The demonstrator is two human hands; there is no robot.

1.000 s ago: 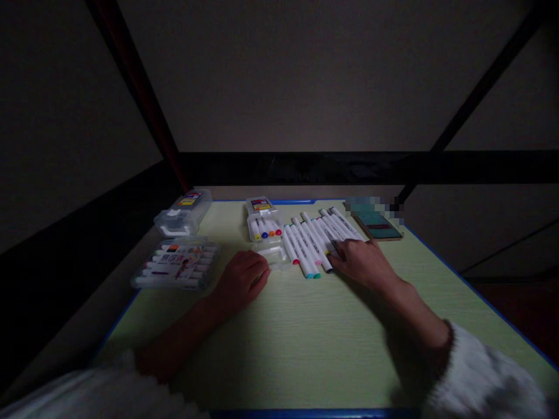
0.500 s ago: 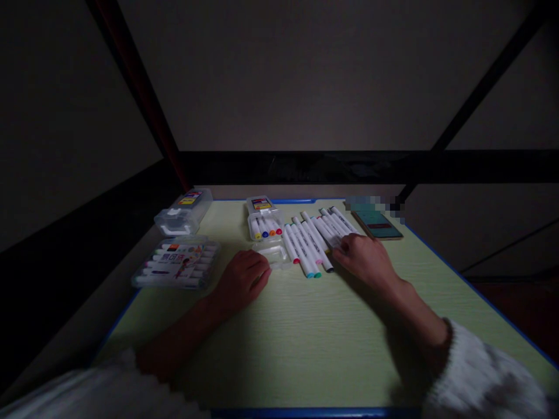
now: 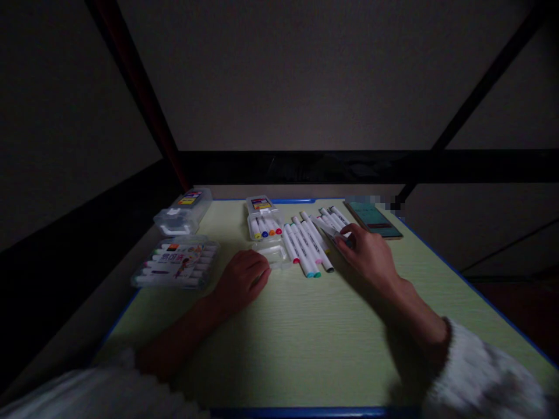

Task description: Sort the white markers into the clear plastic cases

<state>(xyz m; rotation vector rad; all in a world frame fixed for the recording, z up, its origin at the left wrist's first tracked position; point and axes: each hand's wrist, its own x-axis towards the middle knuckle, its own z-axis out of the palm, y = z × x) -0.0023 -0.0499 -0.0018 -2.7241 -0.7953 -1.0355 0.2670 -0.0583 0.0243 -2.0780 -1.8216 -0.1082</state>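
Note:
A white marker (image 3: 325,225) is pinched by my right hand (image 3: 367,250), its far end tilted up off the table. Beside it lies a loose group of white markers (image 3: 305,244) with coloured ends, among them red, blue, green, pink and black. My left hand (image 3: 244,279) rests on the table with its fingers curled, right by the clear lid (image 3: 275,254) of a small plastic case. Whatever those fingers hold, if anything, is hidden. Behind the lid, the clear marker case (image 3: 262,205) has several markers in it, with yellow, blue, orange and red ends.
On the left stand a clear plastic case (image 3: 187,212) and a flat case full of markers (image 3: 179,265). A phone (image 3: 378,224) lies at the right rear. The pale green table (image 3: 305,349) has a blue edge, with a wall behind it.
My right hand has lifted a marker slightly, and its far end has swung up to the left over the others. My left hand has not visibly moved.

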